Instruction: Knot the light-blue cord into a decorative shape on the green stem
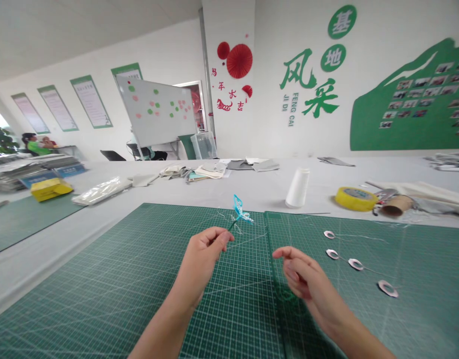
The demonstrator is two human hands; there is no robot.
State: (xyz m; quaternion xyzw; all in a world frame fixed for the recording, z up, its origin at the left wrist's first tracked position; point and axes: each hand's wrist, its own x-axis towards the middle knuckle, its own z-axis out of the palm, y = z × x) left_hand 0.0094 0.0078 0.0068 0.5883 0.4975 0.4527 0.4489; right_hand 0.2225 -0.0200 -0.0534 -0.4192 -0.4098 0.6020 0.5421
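- A blue ornament (241, 213) with clear beads stands tilted above the left cutting mat (120, 274), near the seam between the two mats; its finer shape is too small to make out
- The left hand (207, 249) pinches its dark green stem (233, 225) between thumb and forefinger; the stem's lower end is hidden by the fingers
- Pale thread scraps (222, 215) show behind the ornament; which lie on the mat and which hang from it, I cannot tell
- The right hand (306, 279) is apart, forefinger stretched toward the left hand, other fingers curled; whether they grip a thread, I cannot tell; green thread (288, 295) lies below, partly covered by the hand
- Four pale rings (355, 265) lie on the right cutting mat (431, 259), some with thin strands fading out
- On the counter (259, 192) beyond: a white cone (298, 188), yellow tape (355, 198) and a cardboard tube (397, 205); cloth at the right edge is cut off
- Farther back, a whiteboard (154, 109) partly hides a seated person
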